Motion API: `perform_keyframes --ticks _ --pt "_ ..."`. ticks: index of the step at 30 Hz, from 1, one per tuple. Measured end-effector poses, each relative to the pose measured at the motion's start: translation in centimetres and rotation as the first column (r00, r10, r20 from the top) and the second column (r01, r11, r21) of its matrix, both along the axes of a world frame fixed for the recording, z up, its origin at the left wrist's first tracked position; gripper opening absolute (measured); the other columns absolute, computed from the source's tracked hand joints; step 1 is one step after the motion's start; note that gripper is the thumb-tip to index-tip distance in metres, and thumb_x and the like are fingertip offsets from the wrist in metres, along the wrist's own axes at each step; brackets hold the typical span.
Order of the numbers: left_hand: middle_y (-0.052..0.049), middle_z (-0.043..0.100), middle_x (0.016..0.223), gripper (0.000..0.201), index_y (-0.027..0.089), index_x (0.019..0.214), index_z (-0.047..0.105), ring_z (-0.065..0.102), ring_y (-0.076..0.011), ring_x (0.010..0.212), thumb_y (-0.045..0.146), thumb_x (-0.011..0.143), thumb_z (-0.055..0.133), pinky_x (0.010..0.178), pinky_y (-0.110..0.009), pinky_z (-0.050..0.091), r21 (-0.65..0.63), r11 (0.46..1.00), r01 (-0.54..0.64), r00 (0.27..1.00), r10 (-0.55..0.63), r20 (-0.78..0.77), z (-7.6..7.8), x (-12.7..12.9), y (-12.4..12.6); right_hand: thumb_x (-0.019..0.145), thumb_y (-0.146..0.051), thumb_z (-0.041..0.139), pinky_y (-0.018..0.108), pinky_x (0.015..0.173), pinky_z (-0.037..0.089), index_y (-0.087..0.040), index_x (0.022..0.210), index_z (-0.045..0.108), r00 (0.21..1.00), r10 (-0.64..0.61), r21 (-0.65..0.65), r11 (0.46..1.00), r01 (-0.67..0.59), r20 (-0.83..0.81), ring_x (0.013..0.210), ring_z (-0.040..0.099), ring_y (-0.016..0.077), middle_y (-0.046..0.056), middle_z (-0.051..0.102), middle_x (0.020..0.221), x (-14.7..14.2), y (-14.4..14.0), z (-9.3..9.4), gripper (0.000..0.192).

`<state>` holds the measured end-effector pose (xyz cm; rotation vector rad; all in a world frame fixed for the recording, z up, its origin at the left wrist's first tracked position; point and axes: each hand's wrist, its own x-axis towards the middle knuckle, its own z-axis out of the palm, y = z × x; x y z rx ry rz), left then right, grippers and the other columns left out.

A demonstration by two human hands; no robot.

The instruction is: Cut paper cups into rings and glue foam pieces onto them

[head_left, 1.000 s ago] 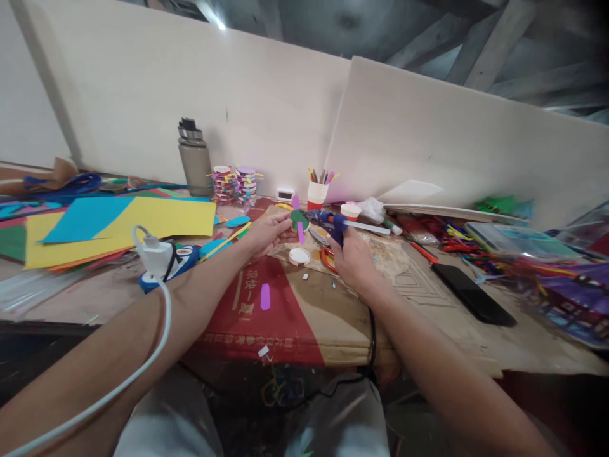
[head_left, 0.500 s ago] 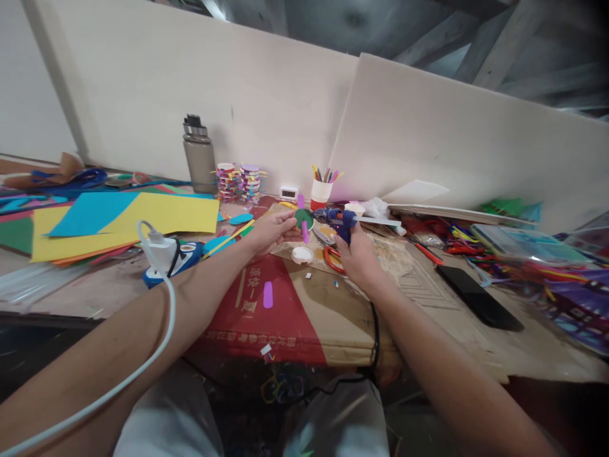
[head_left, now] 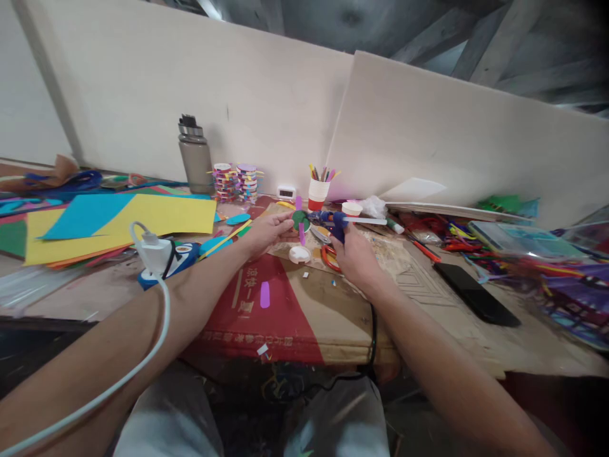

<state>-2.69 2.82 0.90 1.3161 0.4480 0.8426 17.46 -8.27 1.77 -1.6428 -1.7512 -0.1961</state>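
Between the fingers of my left hand (head_left: 272, 232) is a small green disc (head_left: 299, 220) with purple strips (head_left: 302, 235) sticking out above and below it. My right hand (head_left: 356, 254) is wrapped round a blue hot glue gun (head_left: 337, 221), a long whitish glue stick (head_left: 373, 221) jutting from its back. The gun's nozzle points left and is right at the disc's edge; whether it touches I cannot tell. Just below the disc lies a round white lid-like piece (head_left: 299, 254). Orange-handled scissors (head_left: 329, 257) lie under the gun, and a loose purple strip (head_left: 265, 295) rests on the red cardboard.
A grey bottle (head_left: 195, 155), two stacks of decorated discs (head_left: 247, 184), a small clock (head_left: 286, 192) and a cup of pens (head_left: 318, 192) stand along the wall. Coloured sheets (head_left: 176, 219) and a power strip (head_left: 183, 257) lie left; a black phone (head_left: 476, 294) lies right.
The glue gun has shifted slightly left and its glue stick sits more level. The disc stays in my left hand. The whole view has moved a little.
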Motion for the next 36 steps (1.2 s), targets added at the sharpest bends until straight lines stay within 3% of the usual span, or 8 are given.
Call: perform_keyframes --ticks 8,18,26,36 --pt "-0.01 0.074 0.099 0.044 0.014 0.121 0.066 0.071 -0.0154 0.078 0.026 0.08 0.074 0.084 -0.033 0.056 0.005 0.999 -0.047 0.999 0.047 0.003 -0.22 -0.04 0.19 0.09 -0.027 0.045 0.044 0.084 0.049 -0.012 0.115 0.056 1.0 -0.001 0.004 1.0 0.001 -0.018 0.095 0.065 0.032 0.02 0.068 0.105 -0.34 -0.19 0.08 0.031" --pt "-0.01 0.074 0.099 0.042 0.014 0.117 0.067 0.07 -0.0151 0.076 0.028 0.078 0.076 0.084 -0.035 0.057 -0.016 1.0 -0.008 1.0 0.008 0.02 -0.08 0.08 0.31 0.088 -0.027 0.048 0.043 0.087 0.05 -0.014 0.12 0.056 0.982 0.134 0.086 0.989 -0.123 -0.136 0.102 0.065 0.0313 0.017 0.069 0.11 0.31 0.12 0.01 0.035" --pt "-0.009 0.074 0.091 0.032 0.013 0.111 0.068 0.071 -0.0151 0.076 0.025 0.082 0.072 0.083 -0.034 0.057 -0.039 0.999 -0.034 0.998 0.036 0.051 0.16 -0.05 0.45 0.087 -0.028 0.049 0.044 0.088 0.05 -0.014 0.117 0.057 0.98 0.111 0.068 0.993 -0.101 -0.168 0.101 0.066 0.0321 0.018 0.07 0.108 0.36 0.29 -0.19 0.034" --pt "-0.01 0.074 0.097 0.033 0.013 0.115 0.067 0.071 -0.0157 0.079 0.024 0.083 0.07 0.087 -0.037 0.056 -0.044 0.999 -0.02 0.999 0.021 0.029 0.4 0.22 -0.06 0.087 -0.031 0.05 0.042 0.083 0.05 -0.016 0.117 0.058 0.971 0.108 0.063 0.993 -0.096 -0.215 0.093 0.067 0.0305 0.015 0.072 0.104 0.32 0.16 -0.1 0.035"
